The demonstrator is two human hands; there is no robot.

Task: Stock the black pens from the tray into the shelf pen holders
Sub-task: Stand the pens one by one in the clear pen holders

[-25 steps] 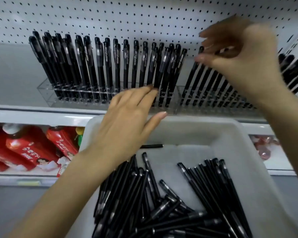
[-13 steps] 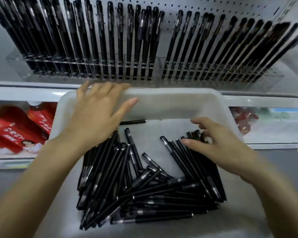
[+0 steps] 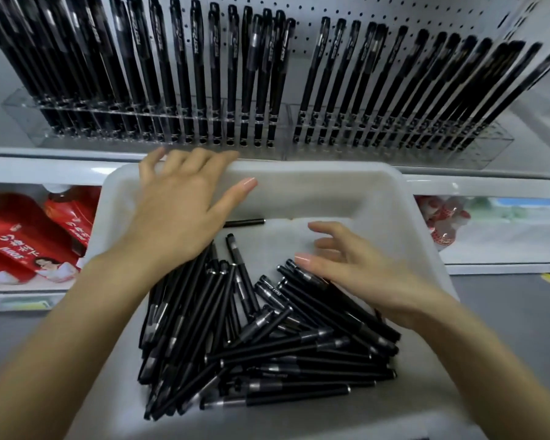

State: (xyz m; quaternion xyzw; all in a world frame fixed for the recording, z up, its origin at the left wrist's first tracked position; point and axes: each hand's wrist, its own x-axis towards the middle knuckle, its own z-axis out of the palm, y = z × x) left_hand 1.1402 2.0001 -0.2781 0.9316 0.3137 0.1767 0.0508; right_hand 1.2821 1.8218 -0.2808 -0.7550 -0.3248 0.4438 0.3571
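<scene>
A white tray (image 3: 394,198) in front of me holds a heap of several black pens (image 3: 277,347); one lone pen (image 3: 245,222) lies by its far wall. My left hand (image 3: 185,211) rests spread and flat on the tray's far left rim, fingers straight, holding nothing. My right hand (image 3: 356,271) hovers over the right side of the heap with loosely spread fingers, its thumb close to the pen caps, gripping nothing. On the shelf above, two clear pen holders (image 3: 283,144) stand full of upright black pens (image 3: 216,74).
A white pegboard (image 3: 302,11) backs the shelf. Below the shelf edge, red juice cartons (image 3: 23,246) sit at the left and small red-and-white packets (image 3: 445,223) at the right. Grey floor shows at the lower right.
My right hand came down from the right pen holder into the tray and now hovers over the pens. My left hand stayed on the tray's far rim. The view tilted down.
</scene>
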